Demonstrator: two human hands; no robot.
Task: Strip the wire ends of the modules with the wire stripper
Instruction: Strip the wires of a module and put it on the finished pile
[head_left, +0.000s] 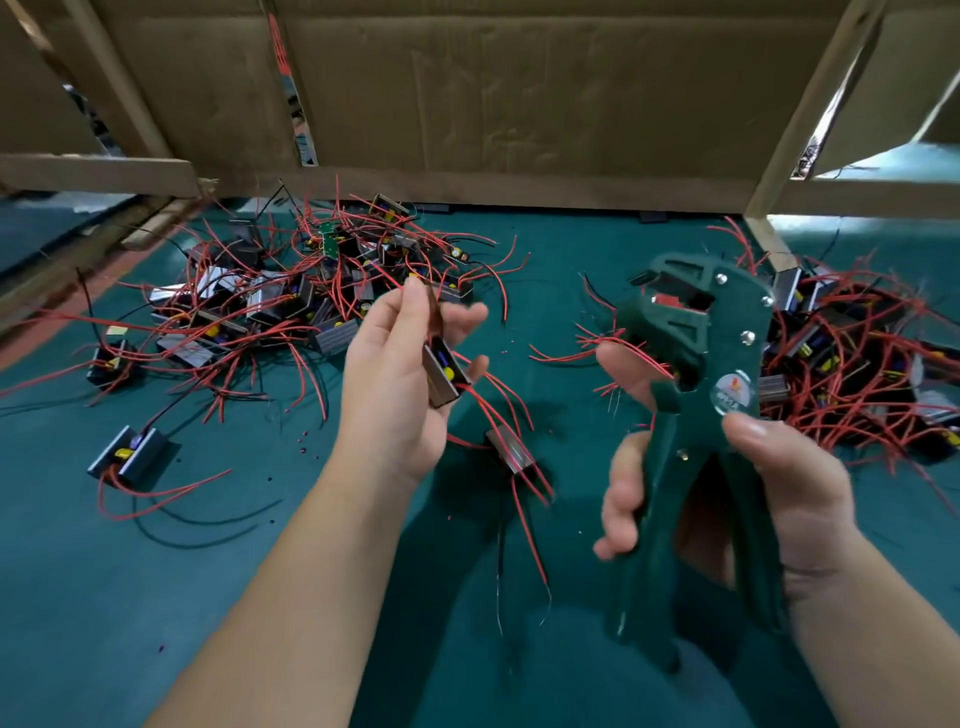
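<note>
nearest to the person, the right hand (727, 499) is wrapped around the two handles of a green wire stripper (685, 395), fingers curled over the left handle, thumb laid up near the round badge at the pivot. the handles stand apart, and the tool's head points up and away with its jaws gaping, a red part showing inside. the tool is held up off the green table mat (156, 571).

to its left, the left hand (400, 374) holds a small grey module (444, 371) with a yellow part on it. the module sits against the curled lower fingers, while thumb and forefinger above pinch what looks like one of its wires — it is too thin and blurred to be sure. red wires (498, 410) trail down from the module toward a second module (511, 449) lying on the mat just beneath the hand.

on the mat to the left lies a lone module (130, 454) with looping red and black leads. farther back there are two tangled heaps — a large pile of modules (291, 301) on the left and another pile (852, 364) on the right behind the stripper. beyond them stands a cardboard wall (519, 93) in a wooden frame.
</note>
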